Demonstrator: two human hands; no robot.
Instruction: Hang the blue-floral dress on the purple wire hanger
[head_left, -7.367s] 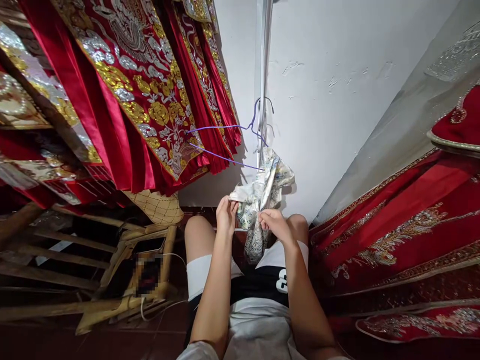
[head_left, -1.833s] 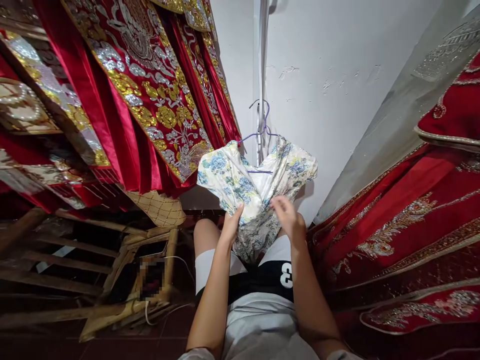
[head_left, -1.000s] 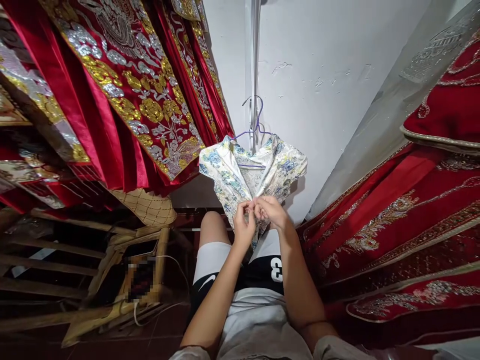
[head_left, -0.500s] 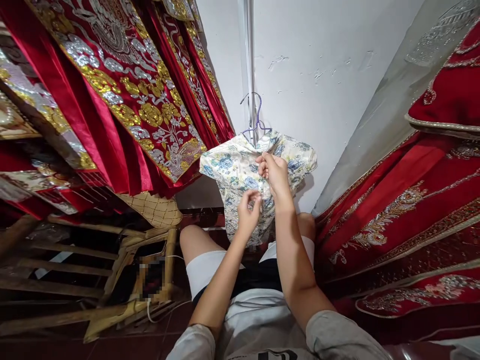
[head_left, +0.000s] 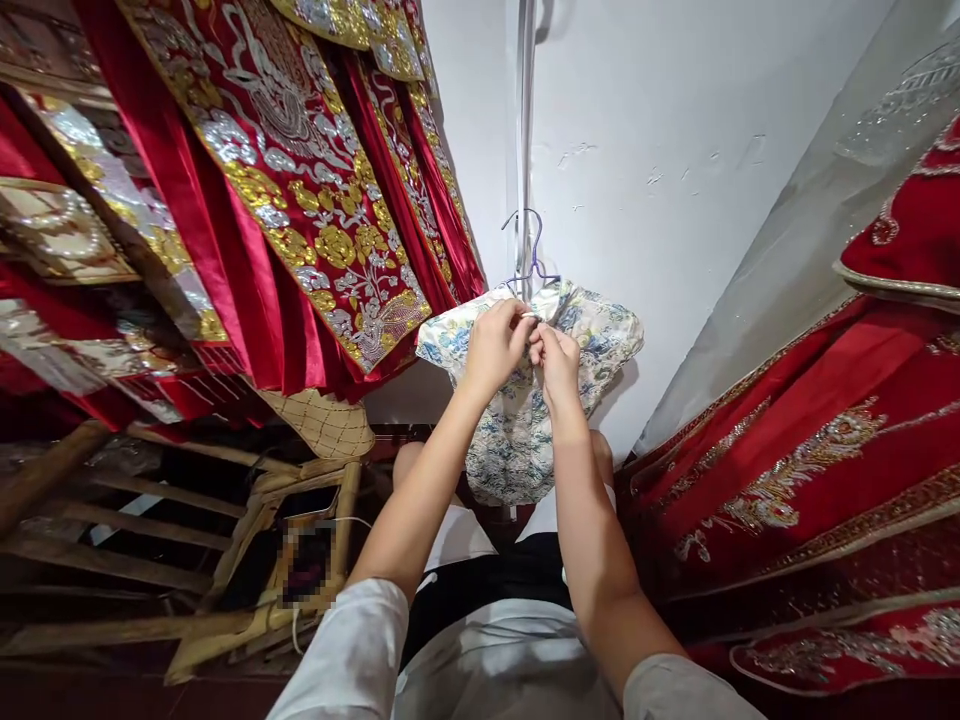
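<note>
Left hand (head_left: 491, 345), right hand (head_left: 561, 368): fingertips pinched near together on the neck of a floral shirt (head_left: 517, 440). Hung: purple hanger (head_left: 535, 264), by pole (head_left: 524, 120). Step, apparently: fastening the neck; next move calls for steady fingertip grip.

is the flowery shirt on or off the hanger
On: the purple hanger shows above the neck of the shirt, its lower part hidden inside.

Apparently costume room or shop: sequined red drapery (head_left: 322, 215), embroidered red cloth (head_left: 787, 490).
</note>
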